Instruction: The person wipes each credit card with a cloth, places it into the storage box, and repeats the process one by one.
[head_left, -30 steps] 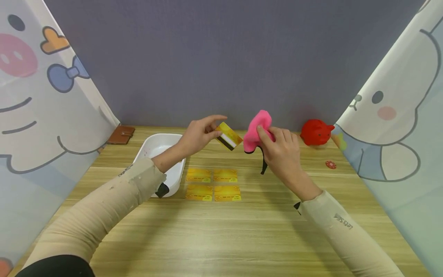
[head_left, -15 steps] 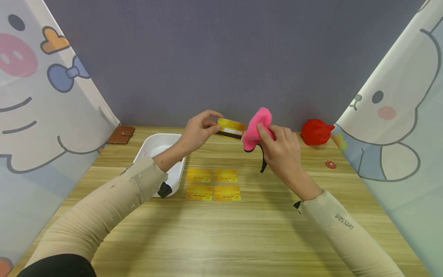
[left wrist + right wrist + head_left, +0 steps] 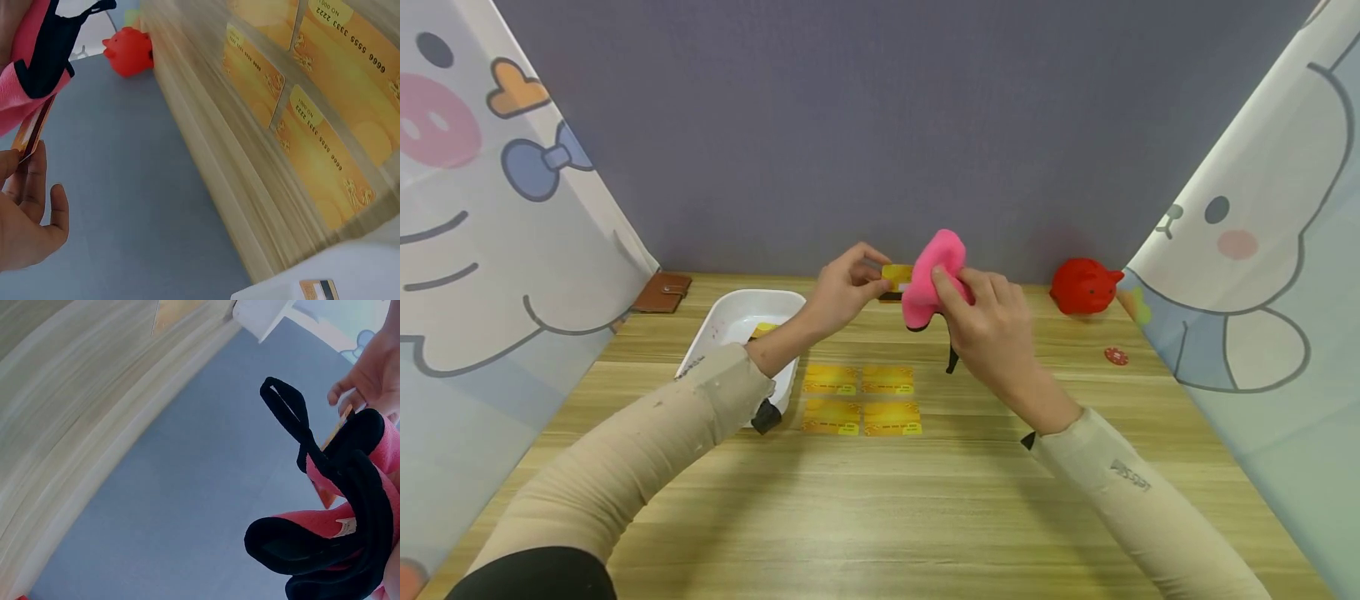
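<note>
- Since the earlier frame my right hand has brought the pink pouch toward 9 o'clock and my left hand has eased toward 3, so the pouch now hides one end of the card
- My left thumb and fingers pinch that card by its 9 o'clock end, which I judge leaves the rest free to meet the cloth
- My right thumb and fingers are curled close on the bunched pouch, probably to steady its soft sides; whether the card's end is inside or merely behind, I cannot tell
- Card and pouch are both held up off the table
- Below, toward 6 o'clock, four cards lie flat in two rows, likely spaced so each shows
- At 8 o'clock the white tray, partly behind my left arm, holds another yellow card
- The brown wallet at 9, red piggy bank at 3 and red chip past 3 seem set aside
</note>
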Available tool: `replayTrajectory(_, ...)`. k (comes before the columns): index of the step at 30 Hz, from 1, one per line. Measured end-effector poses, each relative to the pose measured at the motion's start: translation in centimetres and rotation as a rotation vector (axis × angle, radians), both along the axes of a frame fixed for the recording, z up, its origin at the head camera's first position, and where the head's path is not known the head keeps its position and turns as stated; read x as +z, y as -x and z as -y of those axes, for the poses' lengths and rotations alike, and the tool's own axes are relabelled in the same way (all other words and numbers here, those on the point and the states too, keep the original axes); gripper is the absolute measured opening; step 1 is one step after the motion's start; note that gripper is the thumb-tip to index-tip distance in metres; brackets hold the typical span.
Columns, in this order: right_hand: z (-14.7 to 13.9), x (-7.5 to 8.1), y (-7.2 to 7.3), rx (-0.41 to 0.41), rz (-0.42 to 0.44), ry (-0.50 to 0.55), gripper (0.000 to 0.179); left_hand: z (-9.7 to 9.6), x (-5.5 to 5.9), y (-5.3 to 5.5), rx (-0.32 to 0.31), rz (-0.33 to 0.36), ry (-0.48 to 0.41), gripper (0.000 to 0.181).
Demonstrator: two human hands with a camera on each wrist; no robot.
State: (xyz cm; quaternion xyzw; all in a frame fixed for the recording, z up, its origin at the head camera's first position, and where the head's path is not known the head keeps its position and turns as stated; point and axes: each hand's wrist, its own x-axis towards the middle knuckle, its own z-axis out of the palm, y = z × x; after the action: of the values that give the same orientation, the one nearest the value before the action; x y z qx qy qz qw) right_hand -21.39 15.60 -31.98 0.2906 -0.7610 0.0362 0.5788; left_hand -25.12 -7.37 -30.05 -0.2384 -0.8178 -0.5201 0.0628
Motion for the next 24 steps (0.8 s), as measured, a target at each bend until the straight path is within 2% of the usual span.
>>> replayTrajectory(7,1.1,-0.6,0.1,-0.027,0.036,-0.065,0.026,-1.0,-0.2,-0.3,-0.034,0.028,-0.072,0.023)
replayTrajectory(13,1.2,-0.9,0.2,-0.056,0.072,-0.072,0.031,-1.3,-0.3,-0.3,-0.036,0.047,-0.103,0.021)
replayTrajectory(20,0.4,-1.1,0.7,-0.055,0.099,-0.049,0.030,-0.3,-0.5,-0.2,-0.072,0.044,-0.104,0.022)
replayTrajectory(24,-0.6,-1.1,1.0,-0.075,0.110,-0.023,0.031,0.8,-0.3,-0.1,-0.059,0.058,-0.093,0.024)
